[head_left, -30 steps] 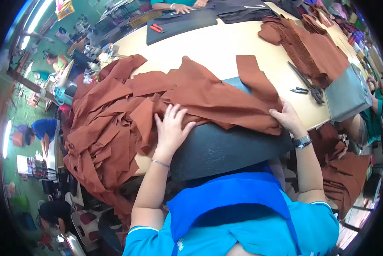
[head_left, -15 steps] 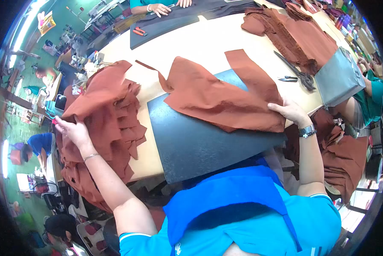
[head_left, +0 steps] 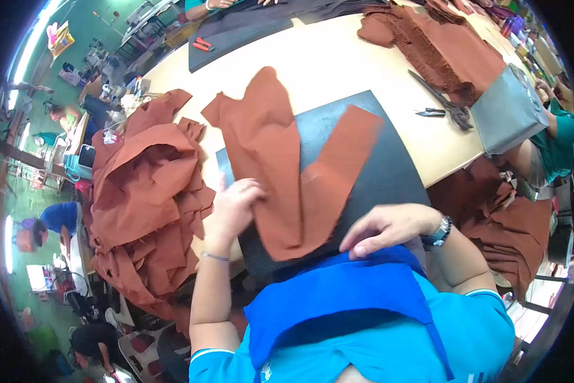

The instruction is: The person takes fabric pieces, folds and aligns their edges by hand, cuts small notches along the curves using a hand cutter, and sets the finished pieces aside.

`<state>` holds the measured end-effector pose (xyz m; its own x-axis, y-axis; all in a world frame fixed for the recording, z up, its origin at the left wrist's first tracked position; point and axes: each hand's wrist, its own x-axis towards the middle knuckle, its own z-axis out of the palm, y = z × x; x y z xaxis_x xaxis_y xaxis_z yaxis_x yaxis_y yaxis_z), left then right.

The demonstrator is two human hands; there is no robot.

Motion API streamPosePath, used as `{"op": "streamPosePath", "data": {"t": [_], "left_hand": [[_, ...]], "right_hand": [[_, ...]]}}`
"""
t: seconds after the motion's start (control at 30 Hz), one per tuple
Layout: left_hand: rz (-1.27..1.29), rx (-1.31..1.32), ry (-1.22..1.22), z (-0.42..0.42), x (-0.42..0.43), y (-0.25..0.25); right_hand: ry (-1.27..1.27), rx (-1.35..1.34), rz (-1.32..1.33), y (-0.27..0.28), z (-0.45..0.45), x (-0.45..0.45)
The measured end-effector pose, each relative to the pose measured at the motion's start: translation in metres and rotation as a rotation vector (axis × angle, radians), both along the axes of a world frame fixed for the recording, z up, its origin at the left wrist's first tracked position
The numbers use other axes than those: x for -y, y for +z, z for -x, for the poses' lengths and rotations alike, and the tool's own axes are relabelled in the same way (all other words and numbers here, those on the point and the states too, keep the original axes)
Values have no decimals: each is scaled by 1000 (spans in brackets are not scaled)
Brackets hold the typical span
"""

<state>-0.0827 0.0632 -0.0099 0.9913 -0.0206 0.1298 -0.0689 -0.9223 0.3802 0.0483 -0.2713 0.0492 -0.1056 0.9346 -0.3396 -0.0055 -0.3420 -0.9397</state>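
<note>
A rust-brown piece of leather-like sheet (head_left: 274, 166) lies folded in a V shape over the black board (head_left: 389, 159) in front of me. At its lower left edge is my left hand (head_left: 234, 207), its fingers bent onto the sheet and thumb raised; the fingertips are partly hidden. My right hand (head_left: 392, 226) hovers over the board's near edge by my blue apron (head_left: 338, 293), holding nothing, fingers loosely curved and apart from the thumb. Left of the board, a heap of similar brown pieces (head_left: 149, 191) hangs over the table edge.
Small dark snips (head_left: 430, 113) and a long dark tool (head_left: 434, 92) lie to the right on the pale table (head_left: 338, 57). Beyond are a brown stack (head_left: 440, 51), a grey box (head_left: 507, 112), and a red-handled tool (head_left: 203, 45) on another dark board. Co-workers' hands show at the far side.
My left hand has come from the heap to the brown piece. My right hand has let go of it and moved nearer my body. The piece has turned and shifted left and nearer.
</note>
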Motion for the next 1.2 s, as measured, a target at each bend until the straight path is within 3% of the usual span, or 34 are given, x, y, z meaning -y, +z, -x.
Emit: {"op": "streamPosePath", "data": {"t": [0.07,0.1,0.13,0.2,0.23,0.27,0.43,0.57,1.2], "left_hand": [[-101,-56,179,21,-33,9],[-102,-101,272,32,-42,10],[-20,-84,332,38,-40,9],[152,-45,448,42,-28,2],[410,-101,477,42,-25,-5],[486,-58,458,42,-22,-16],[-3,-223,517,26,31,-3],[-144,-141,447,8,40,-24],[-206,-131,452,7,38,-34]], "right_hand": [[-287,126,-36,4,-7,-5],[-334,430,-126,-3,-15,-10],[-380,738,-214,-14,-22,-15],[-415,1022,-339,-53,-28,-22],[-432,1166,-397,-62,-30,-25],[-423,1164,-372,-69,-32,-24],[-458,1208,-282,-76,-31,-22],[-491,1270,-286,-82,-33,-20],[-498,1307,-300,-88,-28,-22]]}}
